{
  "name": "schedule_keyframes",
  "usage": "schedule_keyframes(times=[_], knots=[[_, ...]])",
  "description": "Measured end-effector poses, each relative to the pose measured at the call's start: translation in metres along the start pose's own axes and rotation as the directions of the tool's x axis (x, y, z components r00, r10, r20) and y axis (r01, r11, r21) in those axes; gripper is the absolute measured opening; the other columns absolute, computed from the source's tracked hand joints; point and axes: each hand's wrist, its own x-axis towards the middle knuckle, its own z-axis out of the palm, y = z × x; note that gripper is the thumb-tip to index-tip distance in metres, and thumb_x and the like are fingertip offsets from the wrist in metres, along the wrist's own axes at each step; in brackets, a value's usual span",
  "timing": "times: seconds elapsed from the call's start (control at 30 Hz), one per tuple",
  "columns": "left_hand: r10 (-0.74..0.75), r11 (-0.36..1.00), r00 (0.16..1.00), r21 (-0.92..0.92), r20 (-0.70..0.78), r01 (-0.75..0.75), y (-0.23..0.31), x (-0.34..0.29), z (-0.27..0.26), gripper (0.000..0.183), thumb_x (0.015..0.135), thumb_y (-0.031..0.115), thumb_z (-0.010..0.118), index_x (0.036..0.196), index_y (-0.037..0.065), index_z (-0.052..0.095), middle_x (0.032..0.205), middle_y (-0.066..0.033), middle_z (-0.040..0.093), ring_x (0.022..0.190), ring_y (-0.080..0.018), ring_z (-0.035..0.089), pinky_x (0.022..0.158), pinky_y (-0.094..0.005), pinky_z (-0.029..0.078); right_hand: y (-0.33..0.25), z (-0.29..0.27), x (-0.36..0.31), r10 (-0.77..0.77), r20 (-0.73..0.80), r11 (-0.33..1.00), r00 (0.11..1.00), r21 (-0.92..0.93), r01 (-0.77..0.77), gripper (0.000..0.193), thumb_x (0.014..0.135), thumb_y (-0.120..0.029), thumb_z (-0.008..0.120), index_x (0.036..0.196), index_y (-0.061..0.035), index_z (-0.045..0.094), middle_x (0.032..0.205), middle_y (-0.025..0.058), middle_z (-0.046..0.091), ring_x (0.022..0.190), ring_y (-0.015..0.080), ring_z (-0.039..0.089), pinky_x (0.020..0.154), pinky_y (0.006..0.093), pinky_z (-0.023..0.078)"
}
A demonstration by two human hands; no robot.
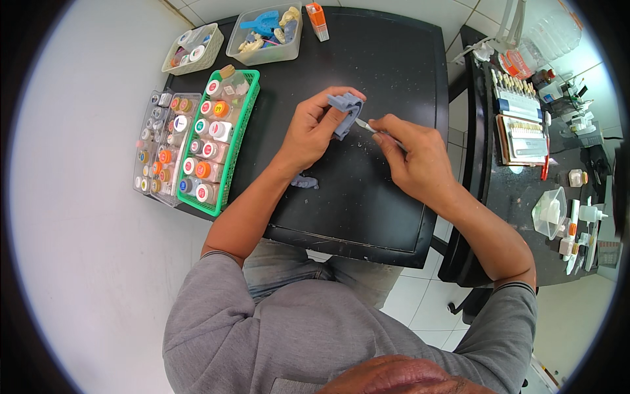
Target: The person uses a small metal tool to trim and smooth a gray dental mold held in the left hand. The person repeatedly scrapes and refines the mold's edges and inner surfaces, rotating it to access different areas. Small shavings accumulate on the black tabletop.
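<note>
My left hand (310,131) is closed round a blue-grey dental cast (346,104) and holds it up above the black table (357,210). Between the fingers and thumb of my right hand (420,157) is a small knife (365,125). Its pale tip points left and is at the cast's right side; I cannot tell if it touches. Whitish crumbs lie on the table below the tip. A second blue-grey dental piece (304,182) rests on the table beside my left forearm.
Left on the table stand a green basket (226,187) of capped bottles and a clear case (146,131) of small jars. Farther back are a cream basket (209,56), a plastic tub (266,54) of dental models and an orange-white box (317,22). A dark side bench (518,190) holds shade guides.
</note>
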Motion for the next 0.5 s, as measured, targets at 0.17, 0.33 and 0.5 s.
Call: schedule_keyframes(times=[0.17,0.33,0.5], knots=[[0.042,0.999,0.999,0.019,-0.007,-0.042,-0.0051,0.0011,-0.0030,0.027,0.118,0.018,0.064,0.140,0.003,0.072,0.104,0.0055,0.069,0.081,0.0013,0.053,0.067,-0.0182,0.039,0.0030,0.0057,0.0016,-0.014,-0.003,1.000,1.000,0.017,0.014,0.014,0.104,-0.010,0.072,0.118,-0.0069,0.074,0.090,0.0168,0.076,0.078,0.0409,0.074,0.070,0.0498,0.055],[0.038,0.999,0.999,0.038,0.013,-0.039,-0.0045,-0.0006,-0.0084,0.027,0.118,0.018,0.064,0.139,0.003,0.072,0.108,0.0047,0.070,0.084,0.0014,0.054,0.069,-0.0179,0.040,0.0019,0.0073,0.0025,-0.003,0.019,1.000,1.000,0.023,0.003,0.015,0.104,-0.009,0.072,0.119,-0.0067,0.074,0.091,0.0174,0.076,0.079,0.0418,0.074,0.070,0.0496,0.055],[0.064,0.996,0.998,0.069,0.006,-0.064,-0.0083,-0.0030,-0.0080,0.026,0.118,0.017,0.063,0.139,0.004,0.072,0.109,0.0045,0.070,0.087,0.0014,0.055,0.071,-0.0173,0.041,-0.0059,0.0095,-0.0015,0.035,0.087,0.999,0.996,0.035,-0.038,0.015,0.104,-0.008,0.072,0.120,-0.0068,0.073,0.091,0.0177,0.076,0.080,0.0426,0.074,0.070,0.0496,0.056]])
